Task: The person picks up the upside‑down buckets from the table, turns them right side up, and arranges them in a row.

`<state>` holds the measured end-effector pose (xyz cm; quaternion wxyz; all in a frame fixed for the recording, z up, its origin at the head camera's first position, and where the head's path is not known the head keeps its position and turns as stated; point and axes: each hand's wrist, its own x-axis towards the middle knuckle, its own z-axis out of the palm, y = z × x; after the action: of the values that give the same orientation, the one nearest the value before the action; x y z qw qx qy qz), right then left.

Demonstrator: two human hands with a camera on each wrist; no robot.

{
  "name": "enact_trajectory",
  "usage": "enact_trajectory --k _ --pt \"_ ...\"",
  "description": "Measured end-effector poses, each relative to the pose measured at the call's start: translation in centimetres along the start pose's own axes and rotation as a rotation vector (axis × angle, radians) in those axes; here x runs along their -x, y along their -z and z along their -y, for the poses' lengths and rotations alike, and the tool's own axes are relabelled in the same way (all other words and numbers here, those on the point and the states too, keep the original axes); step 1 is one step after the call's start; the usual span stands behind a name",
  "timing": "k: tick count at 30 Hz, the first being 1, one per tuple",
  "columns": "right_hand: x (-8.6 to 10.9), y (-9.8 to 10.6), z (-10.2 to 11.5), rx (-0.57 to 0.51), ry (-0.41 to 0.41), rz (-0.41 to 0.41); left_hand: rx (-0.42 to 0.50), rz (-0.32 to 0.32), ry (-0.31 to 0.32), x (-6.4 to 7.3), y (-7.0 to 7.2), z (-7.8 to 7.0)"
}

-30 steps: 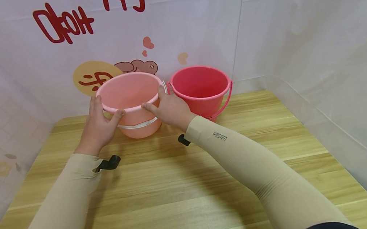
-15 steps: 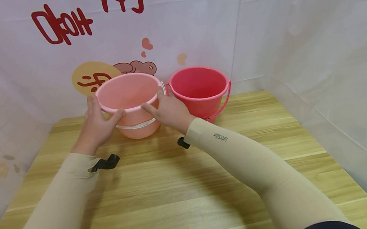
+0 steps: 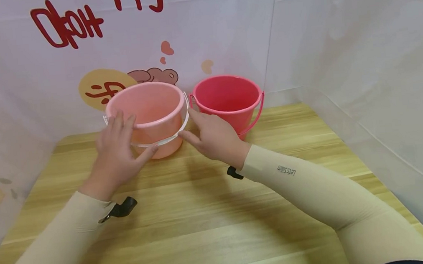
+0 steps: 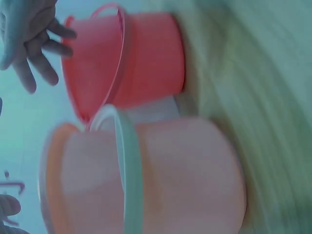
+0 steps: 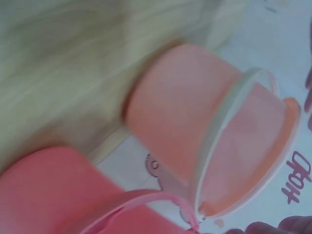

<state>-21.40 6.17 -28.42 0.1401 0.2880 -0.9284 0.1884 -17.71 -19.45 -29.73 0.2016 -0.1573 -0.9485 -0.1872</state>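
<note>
A light pink bucket (image 3: 156,130) with a white handle (image 3: 167,140) stands upright at the back of the table, its handle hanging across the front. Beside it on the right is a deeper pink-red bucket (image 3: 238,121) with a matching handle. My left hand (image 3: 116,150) is held in front of the light bucket's left side, fingers extended and thumb spread. Near that bucket's right side my right hand (image 3: 217,135) has its fingers straight and partly covers the red bucket. The left wrist view shows the right hand (image 4: 34,44) with spread fingers, apart from the buckets.
A wooden table (image 3: 189,222) lies under both buckets. Behind them hangs a white backdrop (image 3: 232,25) with red lettering and cartoon prints. Pale sheeting (image 3: 374,92) rises along the right side, and more hangs at the left.
Both hands have let go of the light pink bucket's rim. The right hand has drawn back to the right, the left a little toward me. Both buckets stay in place.
</note>
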Motion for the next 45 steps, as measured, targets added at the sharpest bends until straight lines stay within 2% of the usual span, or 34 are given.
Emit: enact_trajectory --k 2,10,19,26,32,45 --pt "1.0 0.2 -0.6 0.045 0.02 -0.006 -0.021 0.017 -0.026 0.5 -0.2 -0.8" --pt "4.2 0.4 -2.7 0.186 0.008 0.077 -0.089 0.13 -0.074 2.3 -1.7 -2.9" --pt "6.4 -0.3 -4.7 0.323 0.028 0.098 -0.085 0.245 -0.023 3.4 -3.2 -3.9" --pt "7.4 -0.9 -5.4 0.348 -0.026 0.172 -0.111 0.292 0.015 3.8 -4.1 -4.4" --pt "7.9 -1.1 -5.4 0.351 -0.033 0.19 -0.118 0.341 0.058 3.8 -4.4 -4.7" --pt "8.5 -1.5 -5.4 0.343 -0.052 0.215 -0.155 0.385 0.063 3.9 -4.6 -5.0"
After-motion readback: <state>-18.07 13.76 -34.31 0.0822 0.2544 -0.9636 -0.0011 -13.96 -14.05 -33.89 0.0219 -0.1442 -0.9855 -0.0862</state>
